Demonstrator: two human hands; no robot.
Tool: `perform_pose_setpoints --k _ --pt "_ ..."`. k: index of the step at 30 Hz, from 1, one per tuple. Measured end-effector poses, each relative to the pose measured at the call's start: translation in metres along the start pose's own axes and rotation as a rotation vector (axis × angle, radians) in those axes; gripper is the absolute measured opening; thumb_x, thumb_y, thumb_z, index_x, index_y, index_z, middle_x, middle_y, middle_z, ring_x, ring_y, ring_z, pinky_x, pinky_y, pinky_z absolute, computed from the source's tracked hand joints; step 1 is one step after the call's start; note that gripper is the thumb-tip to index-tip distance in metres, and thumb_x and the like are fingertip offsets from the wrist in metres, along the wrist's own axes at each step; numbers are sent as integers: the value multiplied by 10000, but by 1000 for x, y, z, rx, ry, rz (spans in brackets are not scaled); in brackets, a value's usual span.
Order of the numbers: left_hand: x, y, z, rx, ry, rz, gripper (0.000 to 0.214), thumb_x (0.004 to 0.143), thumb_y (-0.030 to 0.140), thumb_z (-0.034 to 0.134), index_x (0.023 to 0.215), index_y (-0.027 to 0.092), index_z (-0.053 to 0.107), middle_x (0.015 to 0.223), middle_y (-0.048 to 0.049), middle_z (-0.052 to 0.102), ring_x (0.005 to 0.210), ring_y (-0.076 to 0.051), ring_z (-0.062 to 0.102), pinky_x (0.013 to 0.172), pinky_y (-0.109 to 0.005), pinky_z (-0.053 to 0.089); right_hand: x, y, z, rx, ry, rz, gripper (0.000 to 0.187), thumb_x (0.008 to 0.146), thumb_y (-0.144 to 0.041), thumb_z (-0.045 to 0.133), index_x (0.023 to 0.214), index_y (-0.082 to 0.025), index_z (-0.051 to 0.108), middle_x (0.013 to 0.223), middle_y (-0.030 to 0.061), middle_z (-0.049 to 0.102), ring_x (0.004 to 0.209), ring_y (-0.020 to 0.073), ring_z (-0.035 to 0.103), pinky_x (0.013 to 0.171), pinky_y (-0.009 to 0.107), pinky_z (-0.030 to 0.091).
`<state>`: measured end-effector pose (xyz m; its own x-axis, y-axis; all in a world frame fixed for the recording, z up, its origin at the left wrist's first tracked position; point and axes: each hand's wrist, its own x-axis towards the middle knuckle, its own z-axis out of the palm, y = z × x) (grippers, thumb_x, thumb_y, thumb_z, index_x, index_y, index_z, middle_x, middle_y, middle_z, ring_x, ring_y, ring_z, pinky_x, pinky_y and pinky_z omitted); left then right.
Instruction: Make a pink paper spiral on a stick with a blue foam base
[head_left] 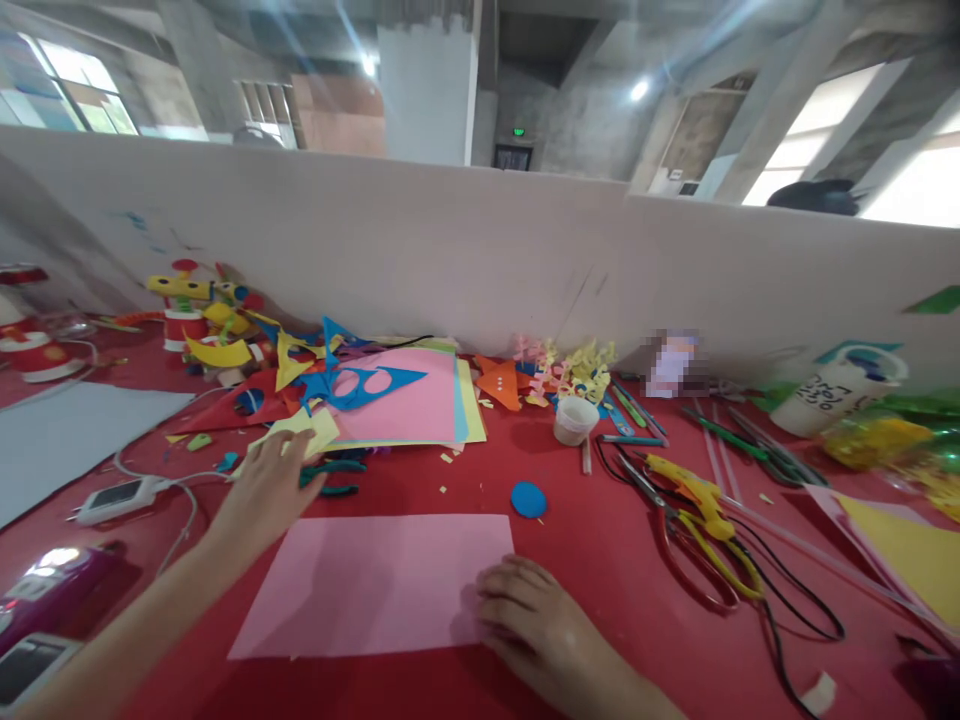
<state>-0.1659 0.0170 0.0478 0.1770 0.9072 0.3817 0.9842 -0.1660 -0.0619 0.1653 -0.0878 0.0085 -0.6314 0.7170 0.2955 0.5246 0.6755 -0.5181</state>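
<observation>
A plain pink paper sheet point(382, 580) lies flat on the red table. My right hand point(536, 625) rests at its right edge, palm down, with fingers loosely bent and nothing visible in them. Farther off to the left, my left hand point(274, 485) reaches over a pale yellow paper piece point(322, 430). Its thumb stands apart from the fingers, close to teal-handled pliers point(337, 490); whether the fingertips touch the yellow piece is hard to see. Beyond, blue paper with two round holes point(379, 388) lies on a stack of coloured sheets point(442, 400).
A blue disc point(529, 499) and a small white cup point(576, 420) are beyond the pink sheet. At right lie red-handled pliers point(667, 550), a yellow glue gun point(694, 490) and black cable. A white charger point(120, 498) with its cord sits left. A white partition point(420, 250) rises behind.
</observation>
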Motion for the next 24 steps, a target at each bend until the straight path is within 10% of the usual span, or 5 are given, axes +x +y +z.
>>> perform_pose_setpoints --k 7,17,24 --pt "7 -34 -3 18 -352 -33 372 819 224 265 740 126 615 803 -162 681 777 -291 635 698 -365 444 20 -3 5 -25 -197 -15 335 894 -294 446 1225 -251 475 1285 7 525 1211 131 426 1084 331 237" --pt "13 -1 -67 142 -79 -143 298 891 272 309 854 136 571 871 -90 669 805 -243 622 659 -302 435 61 -2 31 -23 -163 -71 280 882 -314 463 1150 -247 509 1260 12 535 1215 140 410 1091 361 184" --pt "-24 54 -49 -56 172 306 254 903 229 329 863 171 573 842 -51 669 836 -183 616 769 -291 456 64 -2 18 462 133 266 261 880 -383 418 946 -185 576 954 77 644 919 176 581 848 340 445"
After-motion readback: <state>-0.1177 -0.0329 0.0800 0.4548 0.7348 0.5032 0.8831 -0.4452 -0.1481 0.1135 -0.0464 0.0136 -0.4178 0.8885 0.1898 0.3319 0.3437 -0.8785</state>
